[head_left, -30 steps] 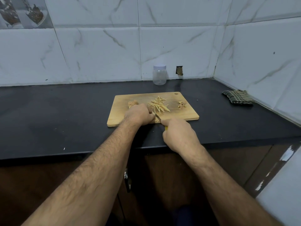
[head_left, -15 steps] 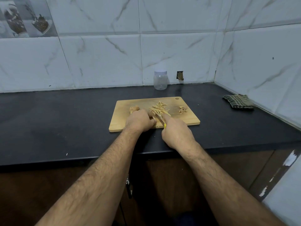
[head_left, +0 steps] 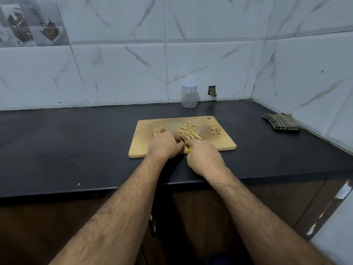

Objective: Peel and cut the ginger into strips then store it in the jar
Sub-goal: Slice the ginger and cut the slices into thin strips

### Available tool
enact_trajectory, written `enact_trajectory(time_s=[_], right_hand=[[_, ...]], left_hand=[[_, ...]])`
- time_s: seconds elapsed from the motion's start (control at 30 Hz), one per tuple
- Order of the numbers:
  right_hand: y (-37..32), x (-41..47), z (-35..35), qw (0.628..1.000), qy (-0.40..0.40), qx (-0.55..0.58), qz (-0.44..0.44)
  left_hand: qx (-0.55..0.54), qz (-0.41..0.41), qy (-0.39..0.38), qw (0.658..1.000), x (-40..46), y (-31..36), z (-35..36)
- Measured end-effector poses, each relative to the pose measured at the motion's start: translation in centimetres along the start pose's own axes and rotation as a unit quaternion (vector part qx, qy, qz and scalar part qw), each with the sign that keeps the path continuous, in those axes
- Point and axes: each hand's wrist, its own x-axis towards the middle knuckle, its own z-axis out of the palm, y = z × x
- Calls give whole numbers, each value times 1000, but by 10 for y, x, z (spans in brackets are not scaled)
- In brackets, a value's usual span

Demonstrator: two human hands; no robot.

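a: one rectangular light wooden cutting board (head_left: pixel 219 144) sits on the black stone counter (head_left: pixel 76 142), and both hands are down on its near edge.

b: the left hand (head_left: pixel 165 145) is curled knuckles-up over something small on the board; what sits under the fingers is hidden, so i cannot tell what it holds.

a: the right hand (head_left: pixel 204 158) is wrapped snugly round a yellow-handled knife (head_left: pixel 186 145). just a sliver of yellow handle peeks out, and a short stretch of blade shows between the two hands.

b: now the ginger. one heap of thin pale ginger strips (head_left: pixel 189 131) lies mid-board, just beyond the hands, too many to count.

a: one knobbly unpeeled ginger chunk (head_left: pixel 158 130) rests at the left, touching the left hand's far side.

b: one little pile of brown peel scraps (head_left: pixel 215 131) lies near the board's right end, apart from the strips.

a: one clear plastic jar with a white lid (head_left: pixel 189 96) stands upright against the marbled white tile wall, well behind the board, lid on.

b: and one folded green checked cloth (head_left: pixel 281 122) lies far right by the side wall.
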Motion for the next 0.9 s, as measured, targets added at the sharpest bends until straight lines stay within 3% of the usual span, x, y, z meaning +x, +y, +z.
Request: enact_trajectory(time_s=[0.9], right_hand=[[7, -20, -7, 998, -23, -59, -4]], left_hand=[[75, -6, 10, 997, -2, 7, 0]])
